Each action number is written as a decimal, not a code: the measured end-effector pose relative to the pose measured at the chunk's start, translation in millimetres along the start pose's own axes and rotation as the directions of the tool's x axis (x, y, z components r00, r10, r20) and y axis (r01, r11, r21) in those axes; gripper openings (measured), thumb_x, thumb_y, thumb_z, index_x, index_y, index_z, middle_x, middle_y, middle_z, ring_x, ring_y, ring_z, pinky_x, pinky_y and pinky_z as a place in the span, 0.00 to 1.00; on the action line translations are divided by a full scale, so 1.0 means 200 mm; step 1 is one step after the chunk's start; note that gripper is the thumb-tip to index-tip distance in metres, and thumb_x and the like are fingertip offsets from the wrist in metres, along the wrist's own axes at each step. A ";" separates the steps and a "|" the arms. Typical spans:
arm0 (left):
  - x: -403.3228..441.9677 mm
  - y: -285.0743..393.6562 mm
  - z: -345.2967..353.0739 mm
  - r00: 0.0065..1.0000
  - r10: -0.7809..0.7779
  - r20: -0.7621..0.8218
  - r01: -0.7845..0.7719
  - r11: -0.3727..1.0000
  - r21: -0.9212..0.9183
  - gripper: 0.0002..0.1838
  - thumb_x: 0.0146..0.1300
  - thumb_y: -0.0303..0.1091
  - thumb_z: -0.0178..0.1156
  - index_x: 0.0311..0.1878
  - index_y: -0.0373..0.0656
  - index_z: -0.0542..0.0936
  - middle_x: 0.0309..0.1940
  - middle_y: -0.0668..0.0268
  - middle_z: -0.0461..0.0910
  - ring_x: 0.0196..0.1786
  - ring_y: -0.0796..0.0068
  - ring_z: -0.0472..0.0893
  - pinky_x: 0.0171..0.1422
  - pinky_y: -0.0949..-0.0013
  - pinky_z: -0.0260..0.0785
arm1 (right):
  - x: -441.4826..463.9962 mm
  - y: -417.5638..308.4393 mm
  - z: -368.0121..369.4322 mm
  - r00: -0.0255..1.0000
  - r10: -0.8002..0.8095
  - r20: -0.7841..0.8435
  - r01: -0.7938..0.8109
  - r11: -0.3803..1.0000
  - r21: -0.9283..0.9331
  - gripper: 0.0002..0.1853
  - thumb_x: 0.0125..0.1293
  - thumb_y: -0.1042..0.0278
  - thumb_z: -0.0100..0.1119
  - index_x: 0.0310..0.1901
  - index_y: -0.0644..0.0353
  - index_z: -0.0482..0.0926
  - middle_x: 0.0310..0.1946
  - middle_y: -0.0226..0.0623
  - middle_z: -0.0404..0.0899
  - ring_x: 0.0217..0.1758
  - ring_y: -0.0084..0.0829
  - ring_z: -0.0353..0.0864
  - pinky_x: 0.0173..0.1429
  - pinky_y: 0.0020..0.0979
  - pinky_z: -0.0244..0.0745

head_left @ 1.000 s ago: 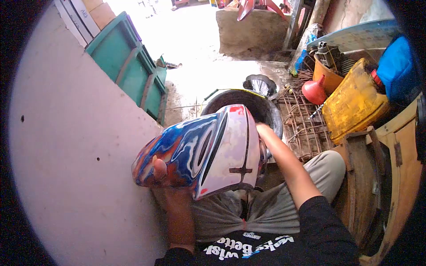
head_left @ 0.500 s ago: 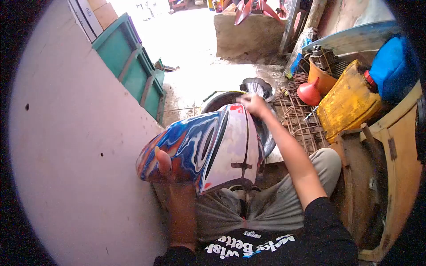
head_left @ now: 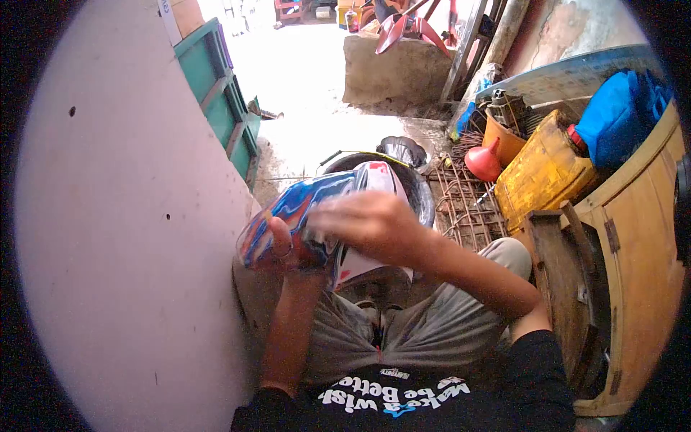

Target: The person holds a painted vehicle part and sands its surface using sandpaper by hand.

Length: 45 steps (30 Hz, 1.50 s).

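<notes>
A curved, glossy painted shell (head_left: 317, 191) with blue, orange and white swirls and a white panel lies over my lap; its exact kind I cannot make out. My left hand (head_left: 282, 241) grips its left end, thumb on the painted surface, with the other fingers hidden underneath. Across the swirled side lies my right hand (head_left: 367, 223), blurred, its fingers pressed together against the surface. What is under those fingers, if anything, is hidden. Just beyond the shell is a dark basin (head_left: 425, 205), with a black scalloped container (head_left: 403, 150) at its far side.
A white wall (head_left: 129, 216) rises close on my left, with a green panel (head_left: 223, 101) beyond it. To the right are a rusty metal grid (head_left: 464, 201), a red funnel (head_left: 484, 162), a yellow jerrycan (head_left: 543, 173), a blue bag (head_left: 619, 108) and a wooden frame (head_left: 640, 237).
My right hand has moved from beyond the shell's far end back toward me and left, onto the swirled side. My left hand still grips the left end.
</notes>
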State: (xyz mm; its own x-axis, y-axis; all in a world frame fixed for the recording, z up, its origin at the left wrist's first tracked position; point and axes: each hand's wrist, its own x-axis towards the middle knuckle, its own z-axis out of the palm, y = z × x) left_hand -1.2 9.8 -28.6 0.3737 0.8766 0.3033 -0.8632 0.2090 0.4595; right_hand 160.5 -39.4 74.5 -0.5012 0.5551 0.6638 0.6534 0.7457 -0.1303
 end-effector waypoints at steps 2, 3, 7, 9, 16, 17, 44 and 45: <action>-0.01 -0.01 0.08 1.000 -0.024 -0.011 0.024 0.999 0.032 0.53 0.64 0.77 0.58 0.70 0.32 0.72 0.64 0.51 0.79 0.64 0.55 0.80 0.71 0.51 0.72 | 0.00 0.11 -0.04 0.955 0.295 0.033 -0.293 0.954 -0.068 0.14 0.66 0.69 0.62 0.52 0.52 0.87 0.54 0.34 0.88 0.54 0.37 0.90 0.56 0.39 0.86; -0.04 0.01 0.16 0.997 -0.042 -0.061 0.046 0.997 0.067 0.53 0.64 0.77 0.58 0.70 0.32 0.72 0.64 0.51 0.79 0.64 0.55 0.80 0.72 0.51 0.72 | -0.01 0.14 -0.03 0.951 0.309 -0.022 -0.310 0.945 -0.104 0.13 0.67 0.69 0.62 0.52 0.52 0.88 0.52 0.37 0.89 0.53 0.39 0.90 0.54 0.39 0.86; -0.02 -0.03 0.07 0.998 -0.011 -0.064 0.016 0.996 0.083 0.53 0.63 0.77 0.58 0.71 0.34 0.72 0.66 0.52 0.78 0.68 0.55 0.77 0.73 0.51 0.71 | 0.01 -0.08 0.02 0.996 -0.030 -0.082 0.033 0.999 0.029 0.14 0.67 0.68 0.63 0.53 0.52 0.87 0.49 0.40 0.88 0.51 0.41 0.90 0.53 0.40 0.86; -0.05 -0.04 0.08 0.998 -0.036 -0.055 0.040 0.997 0.071 0.54 0.62 0.78 0.59 0.72 0.34 0.70 0.68 0.51 0.75 0.69 0.55 0.76 0.75 0.51 0.69 | 0.02 0.04 0.01 0.988 0.151 -0.024 -0.151 0.988 -0.038 0.14 0.66 0.68 0.64 0.53 0.52 0.87 0.49 0.38 0.88 0.50 0.39 0.90 0.53 0.40 0.86; -0.04 -0.01 0.13 0.998 0.000 -0.069 0.017 0.970 0.242 0.52 0.66 0.78 0.54 0.73 0.34 0.69 0.68 0.52 0.76 0.70 0.55 0.76 0.77 0.53 0.67 | -0.05 -0.01 0.00 0.994 0.062 -0.086 -0.062 0.998 0.008 0.13 0.64 0.69 0.65 0.50 0.53 0.87 0.44 0.39 0.88 0.47 0.41 0.89 0.50 0.40 0.86; -0.07 0.01 0.16 0.995 0.000 -0.099 0.034 0.940 0.340 0.52 0.67 0.78 0.52 0.73 0.34 0.69 0.67 0.52 0.77 0.70 0.55 0.76 0.76 0.53 0.68 | -0.09 0.07 0.03 0.988 0.126 -0.085 -0.130 0.991 -0.036 0.13 0.63 0.69 0.66 0.49 0.53 0.87 0.44 0.39 0.88 0.47 0.41 0.89 0.50 0.40 0.85; 0.03 0.06 0.15 0.992 -0.010 -0.125 0.050 0.943 0.328 0.58 0.60 0.78 0.62 0.73 0.29 0.68 0.68 0.47 0.76 0.68 0.50 0.78 0.77 0.48 0.69 | -0.18 0.12 0.02 0.963 -0.263 -0.051 0.260 0.964 -0.055 0.07 0.62 0.66 0.64 0.40 0.53 0.85 0.36 0.34 0.84 0.39 0.34 0.87 0.44 0.37 0.83; 0.02 0.06 0.14 0.989 -0.041 -0.140 0.081 0.952 0.296 0.59 0.60 0.78 0.62 0.73 0.29 0.67 0.68 0.46 0.76 0.68 0.50 0.78 0.77 0.48 0.69 | -0.18 0.20 0.01 0.993 -0.102 -0.054 0.098 0.993 -0.072 0.07 0.61 0.66 0.66 0.40 0.53 0.86 0.36 0.35 0.84 0.40 0.36 0.87 0.45 0.38 0.83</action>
State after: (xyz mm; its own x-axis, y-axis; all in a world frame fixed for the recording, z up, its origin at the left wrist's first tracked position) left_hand -0.1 3.5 1.8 0.3576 0.9193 0.1643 -0.6907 0.1420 0.7091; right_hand 204.7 -28.4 44.4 -0.5340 0.4554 0.7124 0.6403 0.7681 -0.0111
